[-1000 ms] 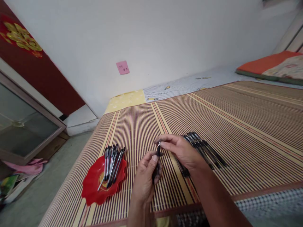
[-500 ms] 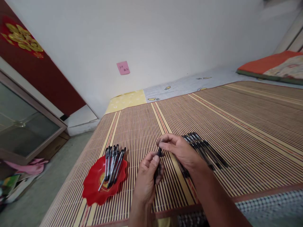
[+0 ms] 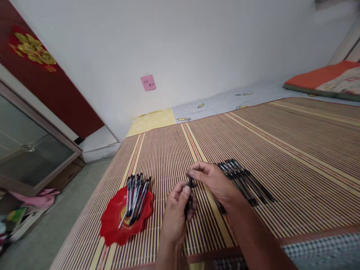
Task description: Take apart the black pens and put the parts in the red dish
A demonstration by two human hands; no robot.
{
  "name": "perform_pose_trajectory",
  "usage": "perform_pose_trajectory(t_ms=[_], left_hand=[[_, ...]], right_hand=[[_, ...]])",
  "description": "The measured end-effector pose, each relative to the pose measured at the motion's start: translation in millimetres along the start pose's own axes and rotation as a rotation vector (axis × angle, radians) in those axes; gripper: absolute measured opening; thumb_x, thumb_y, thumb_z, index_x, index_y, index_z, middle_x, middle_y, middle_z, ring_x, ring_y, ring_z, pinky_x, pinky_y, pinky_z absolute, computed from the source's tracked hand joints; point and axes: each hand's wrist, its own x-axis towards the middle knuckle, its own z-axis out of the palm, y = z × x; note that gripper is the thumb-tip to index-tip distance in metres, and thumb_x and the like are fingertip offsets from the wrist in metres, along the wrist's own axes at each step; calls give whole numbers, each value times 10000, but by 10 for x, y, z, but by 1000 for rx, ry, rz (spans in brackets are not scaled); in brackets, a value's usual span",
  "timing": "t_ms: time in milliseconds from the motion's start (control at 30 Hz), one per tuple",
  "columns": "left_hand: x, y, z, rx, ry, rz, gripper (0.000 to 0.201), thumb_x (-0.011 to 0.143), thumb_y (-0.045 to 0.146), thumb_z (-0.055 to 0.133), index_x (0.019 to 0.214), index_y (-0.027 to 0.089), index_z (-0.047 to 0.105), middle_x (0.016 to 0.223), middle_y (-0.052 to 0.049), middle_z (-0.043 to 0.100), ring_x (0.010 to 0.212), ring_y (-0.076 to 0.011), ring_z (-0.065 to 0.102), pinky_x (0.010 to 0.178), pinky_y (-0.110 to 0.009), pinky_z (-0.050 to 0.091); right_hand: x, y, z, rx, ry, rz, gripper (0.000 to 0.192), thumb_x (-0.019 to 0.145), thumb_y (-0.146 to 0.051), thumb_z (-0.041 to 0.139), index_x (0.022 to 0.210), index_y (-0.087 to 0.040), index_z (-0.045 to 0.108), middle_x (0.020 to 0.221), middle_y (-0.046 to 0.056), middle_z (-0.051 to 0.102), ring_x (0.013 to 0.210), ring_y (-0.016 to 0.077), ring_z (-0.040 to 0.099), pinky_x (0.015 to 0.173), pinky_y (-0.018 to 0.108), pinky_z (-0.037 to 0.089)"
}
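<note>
pen (image 3: 190,193) btwn both hands (image 3: 194,195) (gripped)

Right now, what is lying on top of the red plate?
A bunch of black pens lies across the red plate, tips pointing toward the person. The pens cover most of a yellow mark at the plate's centre, so it cannot be made out.

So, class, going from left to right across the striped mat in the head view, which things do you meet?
Red dish with pens → left hand gripping a black pen → right hand at that pen's top → row of black pens on the mat.
</note>
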Motion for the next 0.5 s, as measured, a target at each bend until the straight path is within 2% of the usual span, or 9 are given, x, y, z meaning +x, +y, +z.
perform_pose_trajectory(t_ms=[100, 167, 333, 500], left_hand=[[5, -2, -1, -26, -10, 13, 352, 832, 431, 748, 1007, 158, 608, 603, 57, 520, 442, -38, 334, 377, -126, 230], [13, -2, -2, -30, -15, 17, 342, 832, 429, 746, 991, 157, 613, 588, 62, 507, 436, -39, 332, 374, -129, 223], [37, -13, -1, 50, 21, 43, 349, 804, 429, 767, 950, 145, 627, 592, 55, 532, 435, -36, 354, 389, -134, 240], [41, -45, 12, 142, 121, 114, 344, 792, 413, 775, 957, 136, 657, 641, 22, 609, 477, -47, 422, 433, -143, 290]], right_hand=[[-4, -9, -4, 3, -28, -24, 195, 833, -405, 695, 863, -216, 728, 851, 21, 692, 885, 176, 633, 857, 319, 469], [-8, -8, -6, 17, -20, -22, 153, 819, -371, 707, 860, -226, 733, 862, 18, 697, 892, 174, 634, 868, 316, 465], [-6, 5, 16, 56, 31, 24, 177, 750, -367, 759, 742, -206, 685, 717, -24, 601, 688, 128, 544, 715, 276, 453], [5, 24, 49, 56, 77, 41, 218, 735, -392, 755, 697, -201, 657, 682, -26, 549, 652, 125, 498, 622, 253, 419]])
